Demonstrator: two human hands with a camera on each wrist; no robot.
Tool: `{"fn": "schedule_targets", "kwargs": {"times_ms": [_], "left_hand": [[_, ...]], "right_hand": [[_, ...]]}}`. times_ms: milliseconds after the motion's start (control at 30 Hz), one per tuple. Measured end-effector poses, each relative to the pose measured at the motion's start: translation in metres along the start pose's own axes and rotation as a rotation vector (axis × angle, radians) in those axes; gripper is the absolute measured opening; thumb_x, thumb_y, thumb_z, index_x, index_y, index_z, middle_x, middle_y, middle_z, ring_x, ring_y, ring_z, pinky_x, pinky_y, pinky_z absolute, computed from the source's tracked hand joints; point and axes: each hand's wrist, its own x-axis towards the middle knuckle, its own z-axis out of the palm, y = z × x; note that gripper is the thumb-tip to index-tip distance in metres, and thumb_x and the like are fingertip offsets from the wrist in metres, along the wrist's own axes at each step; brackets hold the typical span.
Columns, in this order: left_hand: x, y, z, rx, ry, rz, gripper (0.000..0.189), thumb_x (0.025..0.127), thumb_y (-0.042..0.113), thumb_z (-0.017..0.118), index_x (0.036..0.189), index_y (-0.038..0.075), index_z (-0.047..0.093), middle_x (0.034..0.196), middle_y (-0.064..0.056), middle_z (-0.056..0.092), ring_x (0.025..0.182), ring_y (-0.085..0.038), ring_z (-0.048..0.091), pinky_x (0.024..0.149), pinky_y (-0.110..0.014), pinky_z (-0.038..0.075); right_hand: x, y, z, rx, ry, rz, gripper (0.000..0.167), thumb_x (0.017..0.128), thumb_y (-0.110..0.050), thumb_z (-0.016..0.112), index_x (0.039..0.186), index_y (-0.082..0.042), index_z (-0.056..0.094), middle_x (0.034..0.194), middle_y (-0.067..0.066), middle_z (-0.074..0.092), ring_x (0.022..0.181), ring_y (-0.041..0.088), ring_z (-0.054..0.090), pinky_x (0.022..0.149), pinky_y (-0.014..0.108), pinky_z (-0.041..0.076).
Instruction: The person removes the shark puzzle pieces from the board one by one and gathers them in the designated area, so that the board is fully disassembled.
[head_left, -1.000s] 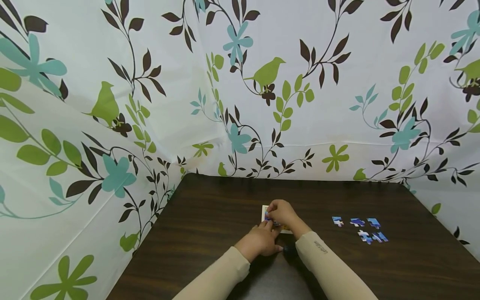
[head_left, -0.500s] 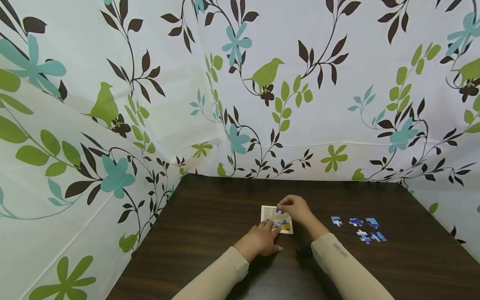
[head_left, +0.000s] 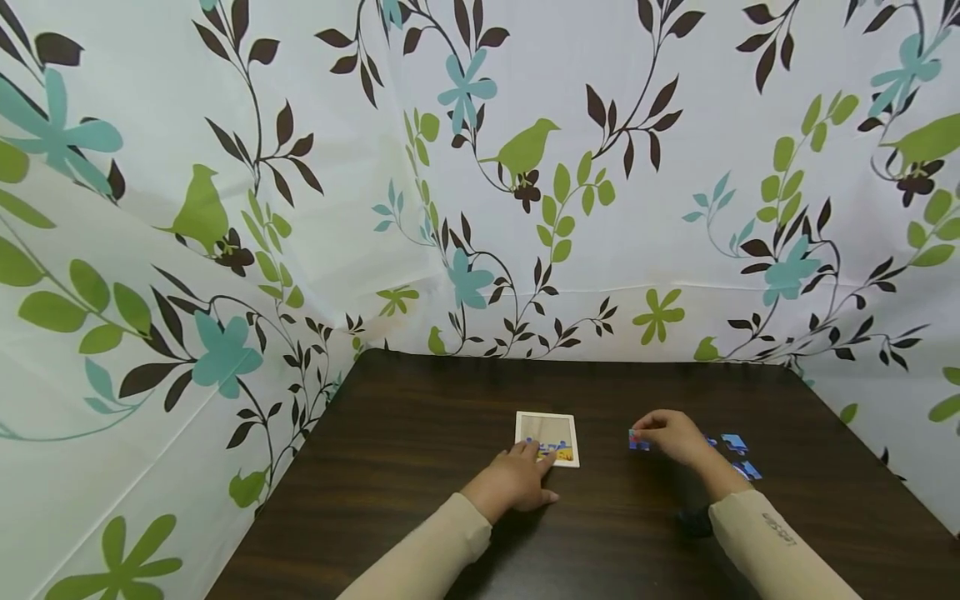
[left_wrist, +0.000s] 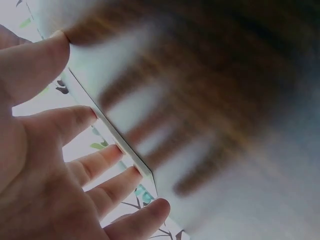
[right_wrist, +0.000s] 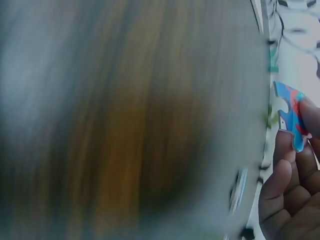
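A square puzzle tray (head_left: 568, 421) with a pale frame lies on the dark table, and blue and yellow pieces fill its near part. My left hand (head_left: 517, 479) rests with fingers spread on the tray's near left edge; the left wrist view shows the straight fingers (left_wrist: 112, 192) along the frame. To the right of the tray, my right hand (head_left: 675, 437) pinches a blue and red jigsaw piece (right_wrist: 290, 112) between thumb and fingers, held above the tabletop. Loose blue jigsaw pieces (head_left: 734, 442) lie just beyond that hand, partly hidden by it.
The dark wooden table (head_left: 420, 417) reaches back to a white curtain (head_left: 337, 233) printed with leaves, birds and flowers, which also hangs along the left side. Something dark and rounded (head_left: 695, 522) shows under the right wrist.
My right hand has moved from over the tray out to the right, carrying a jigsaw piece, which uncovers the tray's upper part. The left hand stays on the tray's edge.
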Motion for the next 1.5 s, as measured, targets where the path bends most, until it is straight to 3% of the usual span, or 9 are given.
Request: {"fn": "schedule_targets", "kwargs": {"times_ms": [300, 433, 633, 867, 1500], "left_hand": [[-0.001, 0.0, -0.002, -0.013, -0.019, -0.002, 0.072, 0.092, 0.062, 0.056, 0.155, 0.036, 0.033, 0.161, -0.003, 0.031, 0.148, -0.024, 0.031, 0.117, -0.044, 0.035], [-0.002, 0.0, -0.003, -0.023, -0.02, 0.001, 0.072, 0.092, 0.061, 0.056, 0.155, 0.035, 0.033, 0.161, -0.004, 0.031, 0.149, -0.024, 0.031, 0.117, -0.044, 0.035], [-0.002, -0.001, -0.003, -0.017, -0.024, 0.0, 0.071, 0.093, 0.062, 0.055, 0.155, 0.036, 0.032, 0.162, -0.003, 0.03, 0.149, -0.024, 0.03, 0.117, -0.044, 0.035], [-0.001, -0.001, -0.003, -0.024, -0.023, 0.006, 0.071, 0.093, 0.061, 0.055, 0.155, 0.035, 0.032, 0.162, -0.003, 0.031, 0.149, -0.024, 0.03, 0.117, -0.044, 0.035], [0.001, -0.002, -0.001, -0.036, -0.028, 0.003, 0.071, 0.093, 0.062, 0.054, 0.155, 0.036, 0.032, 0.163, -0.002, 0.029, 0.15, -0.023, 0.029, 0.117, -0.044, 0.035]], "right_hand": [[-0.015, 0.027, -0.031, -0.052, -0.03, 0.057, 0.019, 0.094, -0.02, 0.068, 0.098, -0.002, 0.072, 0.096, 0.008, 0.07, 0.083, 0.017, 0.059, 0.069, 0.032, 0.048], [-0.021, 0.033, -0.037, -0.048, -0.073, 0.054, 0.017, 0.093, -0.018, 0.069, 0.096, -0.001, 0.072, 0.09, 0.007, 0.069, 0.076, 0.016, 0.056, 0.062, 0.032, 0.045], [-0.025, 0.039, -0.037, -0.043, -0.111, 0.05, 0.013, 0.091, -0.014, 0.069, 0.095, -0.001, 0.071, 0.086, 0.005, 0.068, 0.068, 0.017, 0.052, 0.052, 0.032, 0.043], [-0.024, 0.039, -0.034, -0.11, -0.095, -0.009, 0.011, 0.091, -0.011, 0.07, 0.092, 0.0, 0.071, 0.086, 0.006, 0.069, 0.076, 0.017, 0.056, 0.064, 0.033, 0.045], [-0.026, 0.033, -0.03, -0.173, -0.063, 0.046, 0.006, 0.087, -0.009, 0.072, 0.086, -0.004, 0.069, 0.082, 0.003, 0.066, 0.072, 0.017, 0.054, 0.061, 0.032, 0.043]]}}
